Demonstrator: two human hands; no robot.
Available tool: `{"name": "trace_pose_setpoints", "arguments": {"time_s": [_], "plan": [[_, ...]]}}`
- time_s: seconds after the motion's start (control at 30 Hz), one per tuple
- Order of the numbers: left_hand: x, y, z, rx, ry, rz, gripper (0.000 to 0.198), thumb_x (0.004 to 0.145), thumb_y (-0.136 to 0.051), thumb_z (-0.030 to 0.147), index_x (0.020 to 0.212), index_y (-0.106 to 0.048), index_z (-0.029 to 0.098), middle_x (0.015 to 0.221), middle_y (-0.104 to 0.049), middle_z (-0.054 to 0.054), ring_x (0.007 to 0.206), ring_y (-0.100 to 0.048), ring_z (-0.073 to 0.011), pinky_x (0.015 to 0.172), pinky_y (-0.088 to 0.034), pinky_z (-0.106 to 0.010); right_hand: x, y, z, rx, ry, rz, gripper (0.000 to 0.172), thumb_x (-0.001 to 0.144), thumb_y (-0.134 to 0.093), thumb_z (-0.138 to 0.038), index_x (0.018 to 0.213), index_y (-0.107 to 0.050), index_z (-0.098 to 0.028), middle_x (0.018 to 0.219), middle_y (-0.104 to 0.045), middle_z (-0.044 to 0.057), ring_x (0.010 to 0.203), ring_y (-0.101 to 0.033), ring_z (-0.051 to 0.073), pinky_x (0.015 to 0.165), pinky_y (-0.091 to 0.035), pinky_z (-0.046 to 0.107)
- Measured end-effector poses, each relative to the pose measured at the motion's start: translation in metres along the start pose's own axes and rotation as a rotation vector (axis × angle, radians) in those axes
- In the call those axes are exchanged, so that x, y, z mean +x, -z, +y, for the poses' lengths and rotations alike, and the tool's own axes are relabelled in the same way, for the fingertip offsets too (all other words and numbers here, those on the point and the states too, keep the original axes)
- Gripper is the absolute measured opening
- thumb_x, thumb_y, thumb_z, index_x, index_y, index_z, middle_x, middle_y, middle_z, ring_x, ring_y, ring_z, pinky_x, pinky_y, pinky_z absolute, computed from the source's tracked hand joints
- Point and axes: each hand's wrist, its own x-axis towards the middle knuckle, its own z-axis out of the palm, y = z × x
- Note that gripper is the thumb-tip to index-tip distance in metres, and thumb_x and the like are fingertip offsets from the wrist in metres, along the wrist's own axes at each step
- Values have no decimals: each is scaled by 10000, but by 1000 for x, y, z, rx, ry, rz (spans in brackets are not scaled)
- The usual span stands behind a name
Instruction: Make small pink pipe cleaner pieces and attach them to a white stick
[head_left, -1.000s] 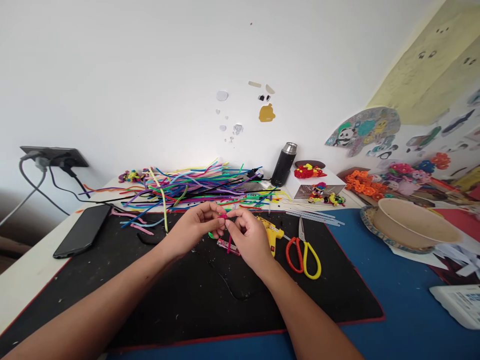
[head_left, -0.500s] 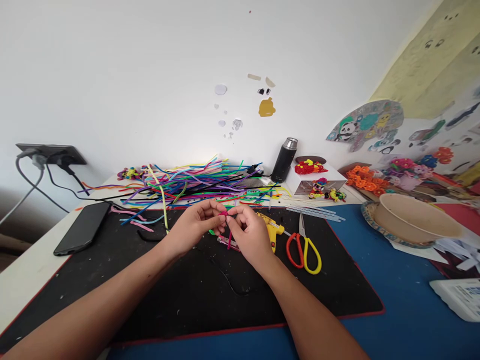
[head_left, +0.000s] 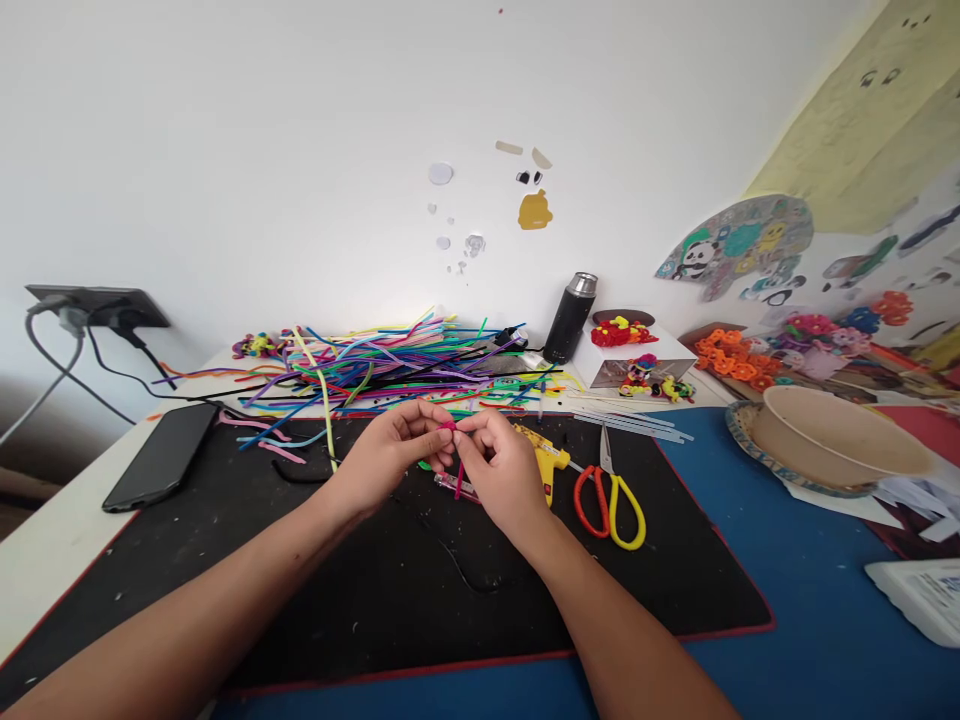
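Observation:
Between the fingertips of both hands is a magenta pipe cleaner [head_left: 459, 478], its upper part bunched up and one end hanging down. My left hand [head_left: 401, 445] pinches the bunched part from the left. From the right, my right hand [head_left: 496, 455] pinches the same piece with thumb and forefinger. Behind the right hand a yellow glue gun [head_left: 551, 460] lies on the black mat [head_left: 360, 600], partly hidden. Scissors [head_left: 609, 495] with one red and one yellow handle rest to its right. A pinkish, narrow tool lies below the fingers, mostly covered.
A pile of colourful pipe cleaners [head_left: 390, 355] lies along the wall. Right of it stand a black flask [head_left: 570, 320] and a white box [head_left: 600, 372] with small figures. Clear glue sticks [head_left: 637, 424] lie nearby. A phone [head_left: 161, 455] is at left, a bowl [head_left: 840, 440] at right.
Both hands keep nearly the same pinch on the magenta pipe cleaner. The camera view has shifted very slightly; nothing else has visibly moved.

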Motion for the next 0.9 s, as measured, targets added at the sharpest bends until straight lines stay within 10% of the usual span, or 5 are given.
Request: {"name": "trace_pose_setpoints", "arguments": {"time_s": [0.9], "plan": [[3, 5, 0, 175, -109, -52, 356, 815, -822, 436, 1021, -697, 174, 744, -708, -11, 680, -676, -171, 647, -566, -304, 9, 8, -5, 426, -298, -161, 335, 876, -673, -534, 912, -620, -206, 476, -493, -93, 358, -401, 92, 376, -285, 214]]}}
